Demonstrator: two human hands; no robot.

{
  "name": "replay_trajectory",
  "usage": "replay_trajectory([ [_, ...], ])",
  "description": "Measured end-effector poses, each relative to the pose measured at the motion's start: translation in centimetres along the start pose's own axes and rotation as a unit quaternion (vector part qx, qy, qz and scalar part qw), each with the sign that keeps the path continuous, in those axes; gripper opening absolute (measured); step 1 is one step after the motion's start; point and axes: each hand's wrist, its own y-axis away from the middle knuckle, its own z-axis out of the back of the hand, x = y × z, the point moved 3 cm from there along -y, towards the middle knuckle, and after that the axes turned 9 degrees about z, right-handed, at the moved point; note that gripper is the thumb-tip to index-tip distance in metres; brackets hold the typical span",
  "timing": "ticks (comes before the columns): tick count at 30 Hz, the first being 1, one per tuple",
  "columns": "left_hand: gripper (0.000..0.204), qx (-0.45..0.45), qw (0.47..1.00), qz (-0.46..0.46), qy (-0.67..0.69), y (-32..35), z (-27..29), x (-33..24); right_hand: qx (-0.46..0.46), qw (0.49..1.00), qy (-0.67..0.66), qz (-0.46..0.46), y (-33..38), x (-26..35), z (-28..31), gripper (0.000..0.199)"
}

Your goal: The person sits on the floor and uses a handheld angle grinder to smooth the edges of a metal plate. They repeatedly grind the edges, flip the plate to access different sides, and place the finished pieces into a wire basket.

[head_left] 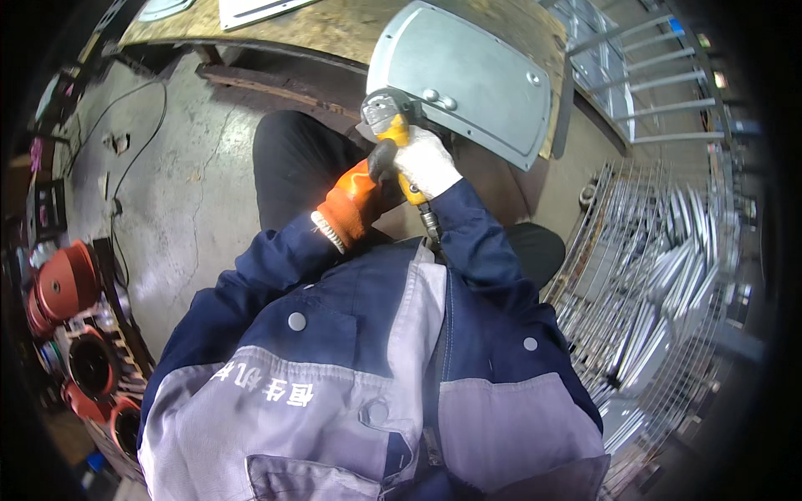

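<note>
A yellow angle grinder (403, 167) with a grey metal head is held in front of me. My right hand (428, 164), in a white glove, is wrapped round its yellow body. My left hand (351, 199), in an orange glove, is closed on the grinder's dark side handle. A metal fitting shows at its lower end. The grinder's head is at the near left edge of a grey metal panel (476, 79); I cannot tell whether it touches. The panel has rounded corners, small holes and two round knobs, and overhangs the table's near edge.
The wooden table (334, 33) bears another pale panel (259, 10) at the far left. At right stands a wire basket (610, 250) holding many thin metal plates, with a metal rack (660, 75) beyond. A dark cable (163, 108) crosses the floor. Orange-red round parts (67, 280) are stacked at left.
</note>
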Motion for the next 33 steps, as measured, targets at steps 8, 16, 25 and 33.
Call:
replay_trajectory([
  [8,0.045,-0.174,0.962,0.117,-0.174,-1.8,-2.2,4.6,-0.111,0.984,-0.142,-0.016,6.3,-3.3,4.1,0.032],
  [16,0.040,-0.110,0.940,0.120,-0.301,-6.4,-5.2,11.2,-0.182,0.942,-0.257,-0.116,13.2,-11.2,9.1,0.024],
  [25,0.064,-0.094,0.914,0.182,-0.350,-10.1,-9.7,15.5,-0.275,0.909,-0.291,-0.118,17.8,-11.2,14.4,0.022],
  [33,0.061,-0.183,0.919,-0.019,-0.348,-4.1,-10.0,7.6,-0.040,0.901,-0.431,-0.005,9.6,-3.4,11.4,0.025],
])
